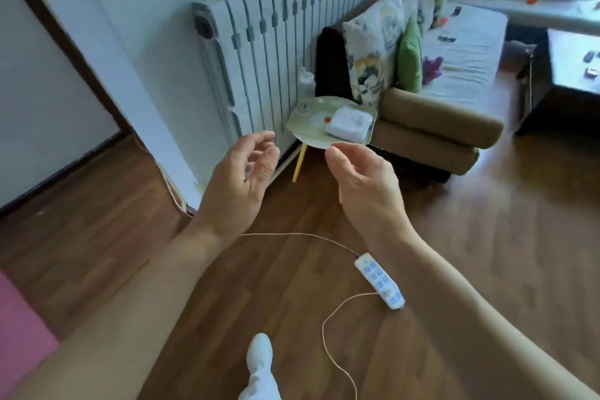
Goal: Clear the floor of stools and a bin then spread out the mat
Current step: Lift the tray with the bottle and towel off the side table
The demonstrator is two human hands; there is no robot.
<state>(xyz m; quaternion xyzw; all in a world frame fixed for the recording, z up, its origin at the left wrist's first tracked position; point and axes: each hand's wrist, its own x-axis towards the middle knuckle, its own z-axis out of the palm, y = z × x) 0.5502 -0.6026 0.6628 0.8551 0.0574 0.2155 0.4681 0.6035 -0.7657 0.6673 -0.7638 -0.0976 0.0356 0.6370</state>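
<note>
- Green-topped stool on yellow legs stands just in front of the radiator, at its near end, with the sofa arm on its other side.
- A white packet lies on the stool top, on the side away from the radiator.
- My left hand is reached out toward the stool, fingers apart and loosely curled, holding nothing.
- My right hand is also loose and holding nothing. Its thumb tip sits at the stool's near rim, but I can't tell whether it touches.
- A power strip and its thin cord lie on the wood floor, well out from the radiator and nearer to me.
- A strip of pink, which I take to be the mat, shows at the edge of view, well apart from the radiator. I can't tell whether it is rolled or spread.
- No bin is in view.
- My read is that the clearing isn't finished. This stool has yet to be lifted away, the strip and cord sit where the mat might go, and the spreading comes after that.
</note>
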